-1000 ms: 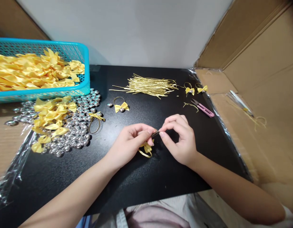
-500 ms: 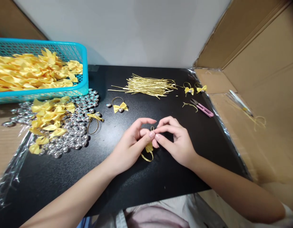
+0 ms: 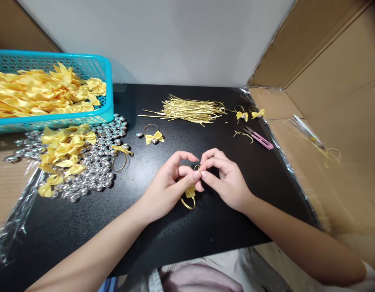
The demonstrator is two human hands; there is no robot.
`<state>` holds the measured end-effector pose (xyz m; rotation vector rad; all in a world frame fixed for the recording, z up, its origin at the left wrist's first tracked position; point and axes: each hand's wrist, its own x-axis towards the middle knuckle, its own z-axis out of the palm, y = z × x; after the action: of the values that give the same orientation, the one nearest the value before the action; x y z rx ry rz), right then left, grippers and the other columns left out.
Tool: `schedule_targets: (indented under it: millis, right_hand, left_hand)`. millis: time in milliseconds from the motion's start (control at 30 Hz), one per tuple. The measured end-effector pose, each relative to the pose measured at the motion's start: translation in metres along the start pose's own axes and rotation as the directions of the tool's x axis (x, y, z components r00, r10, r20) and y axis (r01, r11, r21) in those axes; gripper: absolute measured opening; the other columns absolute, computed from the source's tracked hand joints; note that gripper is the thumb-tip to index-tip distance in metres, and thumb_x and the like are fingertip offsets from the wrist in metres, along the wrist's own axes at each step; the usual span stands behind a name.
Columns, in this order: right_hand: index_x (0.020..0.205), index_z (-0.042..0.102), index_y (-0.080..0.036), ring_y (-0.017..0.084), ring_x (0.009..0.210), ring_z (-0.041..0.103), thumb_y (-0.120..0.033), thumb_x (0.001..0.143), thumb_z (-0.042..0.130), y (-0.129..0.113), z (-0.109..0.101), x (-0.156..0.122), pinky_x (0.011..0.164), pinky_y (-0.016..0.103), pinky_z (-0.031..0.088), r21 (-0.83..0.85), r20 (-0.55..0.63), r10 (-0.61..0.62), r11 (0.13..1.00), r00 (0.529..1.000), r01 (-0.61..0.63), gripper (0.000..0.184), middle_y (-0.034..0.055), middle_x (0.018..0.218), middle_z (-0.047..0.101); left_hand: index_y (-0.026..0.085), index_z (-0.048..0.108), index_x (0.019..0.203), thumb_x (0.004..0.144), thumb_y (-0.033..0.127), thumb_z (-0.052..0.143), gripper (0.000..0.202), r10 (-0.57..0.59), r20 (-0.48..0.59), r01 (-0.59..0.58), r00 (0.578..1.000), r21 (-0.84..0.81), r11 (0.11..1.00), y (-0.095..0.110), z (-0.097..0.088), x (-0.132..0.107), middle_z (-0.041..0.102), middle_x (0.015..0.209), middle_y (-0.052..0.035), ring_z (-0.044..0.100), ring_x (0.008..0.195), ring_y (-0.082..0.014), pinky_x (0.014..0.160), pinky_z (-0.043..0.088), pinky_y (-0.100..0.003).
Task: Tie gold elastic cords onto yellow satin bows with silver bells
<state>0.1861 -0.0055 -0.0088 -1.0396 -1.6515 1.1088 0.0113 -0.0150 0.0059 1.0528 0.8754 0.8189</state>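
My left hand (image 3: 172, 182) and my right hand (image 3: 225, 180) meet over the middle of the black table, their thumbs and fingers pinched together. Between the fingertips is a gold cord (image 3: 197, 166), with a small loop of it standing up at the pinch. A yellow ribbon bow (image 3: 190, 192) hangs below my left fingers, partly covered by them. Under that bow a gold ring-shaped loop (image 3: 189, 205) shows against the table. The fingertips hide how the cord is joined to the bow.
On the left, a blue basket (image 3: 53, 118) holds many yellow bows, beside silver bells (image 3: 99, 178) with loose bows (image 3: 65, 146) on top. Gold cords (image 3: 192, 110) lie at the back. Pink thread snips (image 3: 260, 140) and finished-looking bow loops (image 3: 242, 115) are on the right.
Both hands stay together and have shifted only slightly. The small cord loop at the fingertips has turned and sits a little lower and further right.
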Motion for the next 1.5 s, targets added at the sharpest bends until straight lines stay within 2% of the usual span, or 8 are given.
schedule_targets:
  millis: [133,267,400,533,867,1067,1233,1500]
  right_hand:
    - [0.077,0.065,-0.021,0.019,0.092,0.055,-0.019,0.085,0.062,0.0001,0.0007,0.0000,0.091,0.041,0.042,-0.013,-0.020,0.009,1.000,1.000,-0.009,0.009,0.0029,0.089,0.058]
    - [0.078,0.066,-0.021,0.018,0.092,0.054,-0.021,0.085,0.063,0.0001,0.0008,0.0002,0.090,0.040,0.041,-0.016,-0.022,0.017,1.000,1.000,-0.017,0.008,0.0027,0.089,0.058]
    - [0.077,0.067,-0.021,0.018,0.091,0.054,-0.021,0.084,0.063,-0.0001,0.0010,0.0003,0.088,0.039,0.042,-0.029,-0.030,0.022,0.999,0.999,-0.023,0.008,0.0027,0.089,0.058]
    - [0.078,0.068,-0.021,0.018,0.091,0.055,-0.021,0.083,0.063,-0.0004,0.0005,-0.0001,0.088,0.039,0.043,-0.033,-0.043,0.016,0.999,0.999,-0.018,0.007,0.0028,0.088,0.059]
    - [0.076,0.072,-0.021,0.018,0.085,0.057,-0.019,0.079,0.066,-0.0011,0.0014,-0.0016,0.084,0.038,0.045,-0.075,-0.094,-0.021,0.997,0.995,0.014,0.007,0.0026,0.083,0.060]
    - [0.075,0.072,-0.021,0.017,0.084,0.057,-0.016,0.081,0.067,-0.0009,0.0001,-0.0008,0.079,0.034,0.047,-0.213,-0.095,-0.106,0.973,0.990,0.083,0.009,0.0023,0.081,0.062]
    - [0.072,0.070,-0.021,0.017,0.083,0.056,-0.017,0.082,0.066,-0.0021,-0.0021,0.0003,0.077,0.035,0.047,-0.331,-0.075,-0.182,0.932,0.980,0.148,0.012,0.0020,0.078,0.063]
    - [0.070,0.065,-0.020,0.019,0.084,0.055,-0.014,0.081,0.064,-0.0040,-0.0001,0.0003,0.079,0.039,0.044,-0.464,-0.059,-0.267,0.861,0.962,0.210,0.013,0.0024,0.079,0.063]
  left_hand:
    - [0.020,0.048,0.096,0.088,0.032,0.064,0.022,-0.033,-0.044,0.033,0.998,0.005,0.999,0.0007,0.0002,-0.0004,0.068,0.066,0.0041,0.061,0.064,-0.0102,0.066,0.045,-0.021]
    - [0.016,0.055,0.083,0.081,0.030,0.068,0.019,-0.092,-0.072,0.099,0.993,0.098,0.990,0.0029,0.0012,0.0009,0.065,0.062,0.0027,0.054,0.058,-0.0088,0.060,0.040,-0.020]
    - [0.014,0.061,0.072,0.079,0.032,0.066,0.020,-0.089,-0.092,0.103,0.992,0.160,0.982,0.0031,0.0007,0.0021,0.064,0.063,0.0006,0.053,0.058,-0.0093,0.059,0.038,-0.021]
    - [0.014,0.063,0.071,0.076,0.032,0.067,0.019,-0.079,-0.152,0.108,0.985,0.193,0.975,0.0016,-0.0004,0.0020,0.061,0.062,0.0009,0.051,0.058,-0.0097,0.059,0.038,-0.021]
    - [0.014,0.066,0.069,0.079,0.035,0.065,0.022,0.029,-0.183,0.041,0.983,0.366,0.930,0.0019,-0.0002,0.0000,0.061,0.059,0.0001,0.048,0.055,-0.0102,0.054,0.038,-0.021]
    - [0.014,0.070,0.071,0.082,0.035,0.064,0.025,0.092,-0.157,0.004,0.983,0.528,0.849,0.0041,-0.0022,-0.0013,0.066,0.061,-0.0013,0.048,0.054,-0.0106,0.052,0.036,-0.021]
    - [0.015,0.072,0.072,0.085,0.036,0.063,0.026,0.118,-0.127,-0.017,0.985,0.607,0.794,0.0027,-0.0048,-0.0018,0.068,0.061,-0.0009,0.049,0.054,-0.0107,0.051,0.036,-0.022]
    - [0.015,0.072,0.073,0.085,0.036,0.061,0.026,0.068,-0.111,0.012,0.991,0.597,0.802,0.0034,-0.0053,-0.0023,0.069,0.064,-0.0019,0.054,0.057,-0.0125,0.054,0.038,-0.023]
